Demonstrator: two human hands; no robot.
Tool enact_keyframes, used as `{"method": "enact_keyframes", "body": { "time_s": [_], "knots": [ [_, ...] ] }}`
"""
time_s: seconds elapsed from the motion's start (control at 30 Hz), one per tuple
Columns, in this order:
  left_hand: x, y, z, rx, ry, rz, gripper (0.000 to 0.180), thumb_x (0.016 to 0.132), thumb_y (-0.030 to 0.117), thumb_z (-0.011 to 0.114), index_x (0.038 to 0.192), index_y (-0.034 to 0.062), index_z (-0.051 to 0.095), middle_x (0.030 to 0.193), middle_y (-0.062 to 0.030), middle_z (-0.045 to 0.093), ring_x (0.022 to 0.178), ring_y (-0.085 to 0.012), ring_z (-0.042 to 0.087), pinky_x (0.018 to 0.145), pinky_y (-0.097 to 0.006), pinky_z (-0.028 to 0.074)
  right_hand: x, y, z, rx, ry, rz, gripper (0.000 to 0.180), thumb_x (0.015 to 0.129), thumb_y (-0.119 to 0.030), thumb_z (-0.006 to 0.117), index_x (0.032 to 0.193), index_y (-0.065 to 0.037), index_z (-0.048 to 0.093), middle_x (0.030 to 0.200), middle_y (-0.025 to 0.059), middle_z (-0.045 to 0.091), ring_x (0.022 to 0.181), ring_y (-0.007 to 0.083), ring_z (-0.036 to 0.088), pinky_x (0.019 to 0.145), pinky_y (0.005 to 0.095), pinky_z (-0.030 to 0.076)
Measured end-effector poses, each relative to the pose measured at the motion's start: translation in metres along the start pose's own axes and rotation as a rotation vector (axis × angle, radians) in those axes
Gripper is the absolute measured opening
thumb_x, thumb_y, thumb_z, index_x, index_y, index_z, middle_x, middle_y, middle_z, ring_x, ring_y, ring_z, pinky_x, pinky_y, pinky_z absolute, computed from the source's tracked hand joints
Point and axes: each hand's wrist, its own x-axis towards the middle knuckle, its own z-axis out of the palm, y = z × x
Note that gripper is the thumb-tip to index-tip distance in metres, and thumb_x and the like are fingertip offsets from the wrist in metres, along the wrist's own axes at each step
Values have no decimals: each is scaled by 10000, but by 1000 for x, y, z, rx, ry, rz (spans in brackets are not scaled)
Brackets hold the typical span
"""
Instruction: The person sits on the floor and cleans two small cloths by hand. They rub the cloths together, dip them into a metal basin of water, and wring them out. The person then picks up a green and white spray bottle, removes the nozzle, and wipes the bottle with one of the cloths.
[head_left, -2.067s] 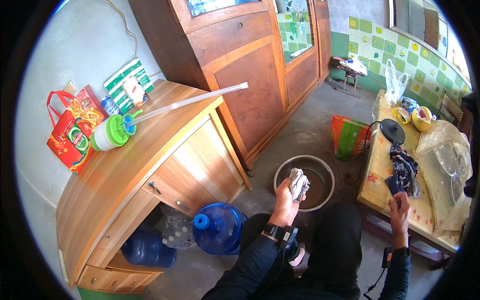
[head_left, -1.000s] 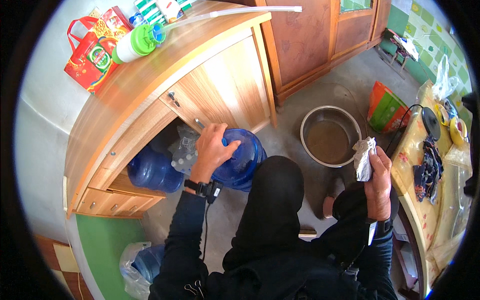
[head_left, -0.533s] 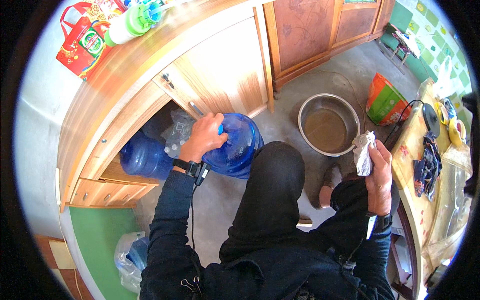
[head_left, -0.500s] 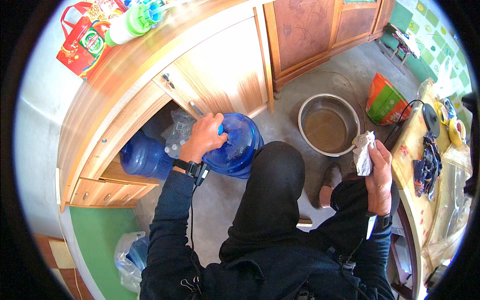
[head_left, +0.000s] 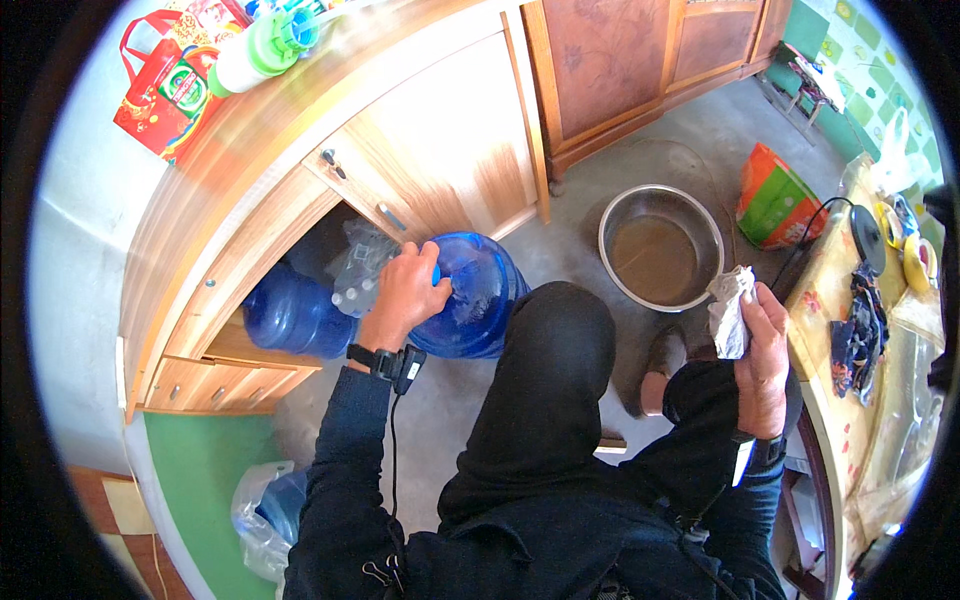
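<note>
Beside wooden cabinet (head_left: 440, 130): blue jug (head_left: 478, 305) upright, long axis vertical, cap (head_left: 437, 274) up.

A water jug (head_left: 475, 295) stands before the sideboard (head_left: 430, 150); right of it, a basin (head_left: 660, 205) sits on the floor (head_left: 566, 235), then a bag (head_left: 775, 200), then the worktop (head_left: 822, 300) bearing a rag (head_left: 860, 335).

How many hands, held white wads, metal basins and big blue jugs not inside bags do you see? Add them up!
Hands: 2 (left hand, right hand)
Held white wad: 1
Metal basin: 1
Big blue jugs: 2 (floor jug, cabinet jug)
Total: 6
</note>
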Motion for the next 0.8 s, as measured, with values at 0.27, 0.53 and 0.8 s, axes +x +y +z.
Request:
{"method": "enact_keyframes", "body": {
  "time_s": [0.27, 0.53, 0.8],
  "knots": [
    [-51, 5, -2, 14, 72, -157, 424, 875, 259, 865, 1118, 4, 628, 1065, -318, 677, 956, -533, 719, 812, -606, 588, -2, -2, 1, -13, -45, -3, 221, 1114, -177, 640, 1209, 1, 729, 1015, 24, 774, 859, 91, 705, 773, 262, 555],
    [-92, -2, 5, 11, 161, -309, 473, 889, 315, 867, 1101, -31, 623, 1000, -336, 704, 904, -527, 735, 784, -593, 599, -4, -4, -4, -14, -98, -3, 224, 1113, -171, 636, 1234, 1, 715, 1036, 23, 770, 880, 100, 705, 785, 265, 555],
    [-127, -9, 8, 76, 114, -464, 461, 901, 335, 863, 1099, -31, 665, 1050, -312, 715, 926, -508, 738, 800, -588, 601, -4, 0, -3, 67, -47, -14, 239, 1103, -144, 665, 1281, 10, 705, 1114, 54, 793, 939, 120, 739, 835, 276, 585]
  ]
}}
